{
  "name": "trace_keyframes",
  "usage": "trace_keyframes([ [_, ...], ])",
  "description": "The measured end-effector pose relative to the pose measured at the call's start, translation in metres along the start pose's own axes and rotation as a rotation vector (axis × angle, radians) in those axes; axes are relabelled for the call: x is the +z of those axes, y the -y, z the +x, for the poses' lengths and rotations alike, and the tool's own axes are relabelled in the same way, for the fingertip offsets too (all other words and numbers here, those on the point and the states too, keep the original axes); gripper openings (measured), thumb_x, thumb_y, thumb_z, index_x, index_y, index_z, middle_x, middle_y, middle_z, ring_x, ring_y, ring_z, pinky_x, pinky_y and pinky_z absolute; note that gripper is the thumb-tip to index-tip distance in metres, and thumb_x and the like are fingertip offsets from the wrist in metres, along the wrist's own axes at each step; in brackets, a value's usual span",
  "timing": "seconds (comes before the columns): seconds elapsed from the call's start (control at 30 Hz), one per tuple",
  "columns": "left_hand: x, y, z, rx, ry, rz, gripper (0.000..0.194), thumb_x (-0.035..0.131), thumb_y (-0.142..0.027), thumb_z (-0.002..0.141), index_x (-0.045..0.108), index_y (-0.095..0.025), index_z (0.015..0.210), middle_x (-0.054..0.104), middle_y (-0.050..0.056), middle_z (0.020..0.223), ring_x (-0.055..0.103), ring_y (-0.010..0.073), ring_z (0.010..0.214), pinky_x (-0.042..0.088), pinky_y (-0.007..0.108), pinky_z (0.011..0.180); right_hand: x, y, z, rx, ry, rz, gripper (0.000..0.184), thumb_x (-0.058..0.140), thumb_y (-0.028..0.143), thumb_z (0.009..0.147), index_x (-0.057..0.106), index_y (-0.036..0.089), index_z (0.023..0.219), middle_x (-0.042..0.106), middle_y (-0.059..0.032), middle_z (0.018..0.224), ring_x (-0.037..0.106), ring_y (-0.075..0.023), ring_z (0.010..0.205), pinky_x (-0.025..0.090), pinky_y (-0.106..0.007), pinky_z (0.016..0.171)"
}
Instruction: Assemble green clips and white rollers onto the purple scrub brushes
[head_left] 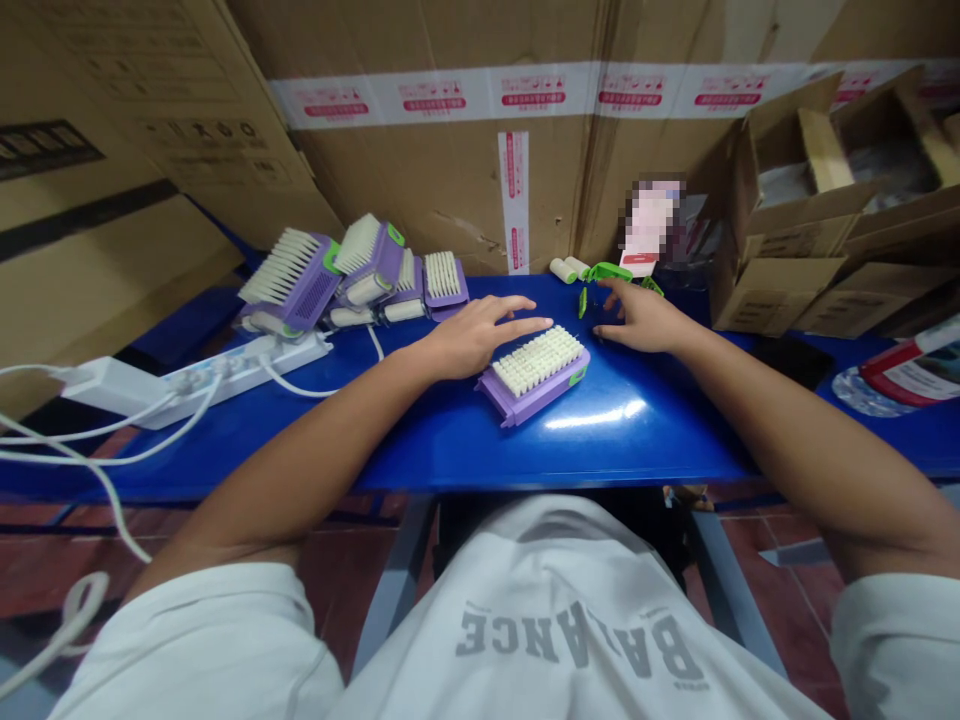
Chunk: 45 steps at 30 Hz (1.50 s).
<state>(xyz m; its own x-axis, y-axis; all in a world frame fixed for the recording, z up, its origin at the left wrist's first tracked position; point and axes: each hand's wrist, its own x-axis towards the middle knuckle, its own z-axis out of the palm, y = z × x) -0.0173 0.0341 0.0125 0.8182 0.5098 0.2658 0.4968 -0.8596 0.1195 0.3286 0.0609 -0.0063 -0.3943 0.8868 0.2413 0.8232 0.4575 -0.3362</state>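
A purple brush head (534, 372) with cream bristles facing up lies on the blue table in front of me. My left hand (480, 335) is just behind and left of it, fingers stretched out over its far corner; I cannot tell whether they touch it. Nothing is in that hand. To the right, my right hand (637, 315) reaches toward small green plastic parts (609, 272), its thumb and fingers apart. Two cream rollers (562, 270) lie beside those parts. Some green pieces are partly hidden behind the right hand.
Several purple brush heads (300, 285) are piled at the back left. A white power strip (232, 375) with cables lies before them. Cardboard boxes (450, 170) wall the back; open cartons (787, 240) and a bottle (900, 370) stand right. A partly pixelated pink item (651, 225) leans behind.
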Motion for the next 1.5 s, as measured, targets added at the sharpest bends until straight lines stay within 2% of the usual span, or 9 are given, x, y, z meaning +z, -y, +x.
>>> trace_keyframes([
  [0.13,-0.002,-0.003,0.0,0.066,0.121,0.041,0.065,0.056,-0.018,0.099,0.051,-0.042,0.159,0.045,0.007,0.17,0.042,0.033,0.154,0.039,0.056,0.123,0.0,0.002,-0.001,0.059,0.053,0.018,0.091,0.081,0.05,0.083,0.048,0.013,0.159,0.077,-0.009,0.091,0.073,-0.0321,0.08,0.058,-0.044,0.078],
  [0.27,-0.007,-0.009,-0.001,0.107,0.114,0.017,0.063,0.067,-0.022,0.095,0.057,-0.037,0.155,0.048,0.011,0.167,0.048,0.0343,0.151,0.039,0.055,0.123,0.001,0.008,-0.002,0.077,0.091,0.004,0.092,0.081,0.054,0.085,0.048,0.012,0.161,0.075,-0.0078,0.085,0.071,-0.0311,0.076,0.057,-0.045,0.078],
  [0.47,-0.013,-0.009,-0.005,0.127,0.05,0.043,0.063,0.08,-0.028,0.081,0.061,-0.02,0.14,0.051,0.021,0.164,0.049,0.0406,0.15,0.04,0.056,0.121,0.01,0.009,-0.001,-0.059,-0.081,-0.061,0.071,0.083,0.047,0.083,0.068,0.012,0.142,0.071,-0.0223,0.128,0.065,-0.043,0.124,0.052,-0.057,0.109],
  [0.6,-0.014,-0.01,-0.005,0.14,0.04,0.026,0.066,0.087,-0.038,0.073,0.062,-0.02,0.131,0.052,0.021,0.163,0.049,0.0422,0.15,0.037,0.055,0.123,0.01,0.009,-0.001,-0.085,-0.084,-0.035,0.067,0.085,0.05,0.082,0.07,0.017,0.138,0.067,-0.0211,0.144,0.061,-0.0445,0.136,0.045,-0.061,0.118],
  [0.8,-0.008,-0.006,-0.001,0.08,0.029,0.022,0.071,0.086,-0.059,0.076,0.06,-0.021,0.129,0.066,0.019,0.144,0.062,0.0387,0.135,0.042,0.049,0.115,0.004,0.015,-0.002,0.011,-0.067,0.008,0.059,0.083,0.058,0.082,0.074,0.016,0.123,0.077,-0.0196,0.123,0.071,-0.0416,0.115,0.055,-0.056,0.1],
  [0.93,-0.004,-0.006,0.001,-0.062,0.033,0.106,0.088,0.083,-0.073,0.076,0.055,-0.021,0.141,0.068,0.017,0.134,0.063,0.0389,0.127,0.043,0.048,0.112,0.004,0.016,-0.002,0.057,-0.077,0.004,0.055,0.082,0.059,0.081,0.074,0.016,0.115,0.078,-0.0177,0.114,0.072,-0.0388,0.106,0.057,-0.052,0.093],
  [1.07,-0.005,-0.009,0.003,-0.239,0.088,0.207,0.095,0.074,-0.079,0.082,0.05,-0.022,0.154,0.063,0.017,0.139,0.061,0.0416,0.128,0.045,0.049,0.108,0.004,0.016,-0.002,0.056,-0.096,0.014,0.055,0.079,0.05,0.083,0.071,0.015,0.125,0.079,-0.014,0.104,0.073,-0.0337,0.095,0.056,-0.046,0.086],
  [1.2,-0.007,-0.01,0.004,-0.388,0.089,0.247,0.094,0.073,-0.08,0.082,0.054,-0.02,0.152,0.063,0.018,0.136,0.061,0.0433,0.126,0.047,0.05,0.105,-0.001,0.019,-0.003,-0.008,-0.039,-0.015,0.034,0.067,0.041,0.089,0.079,0.018,0.111,0.08,-0.0099,0.092,0.072,-0.0269,0.083,0.053,-0.038,0.077],
  [1.5,-0.003,-0.008,0.003,-0.411,0.015,0.261,0.088,0.072,-0.081,0.082,0.059,-0.023,0.147,0.064,0.017,0.134,0.055,0.0441,0.126,0.043,0.056,0.109,-0.011,0.039,-0.01,0.007,0.04,-0.11,0.038,0.07,0.038,0.083,0.082,0.019,0.114,0.075,-0.0041,0.071,0.066,-0.0225,0.064,0.042,-0.034,0.061],
])
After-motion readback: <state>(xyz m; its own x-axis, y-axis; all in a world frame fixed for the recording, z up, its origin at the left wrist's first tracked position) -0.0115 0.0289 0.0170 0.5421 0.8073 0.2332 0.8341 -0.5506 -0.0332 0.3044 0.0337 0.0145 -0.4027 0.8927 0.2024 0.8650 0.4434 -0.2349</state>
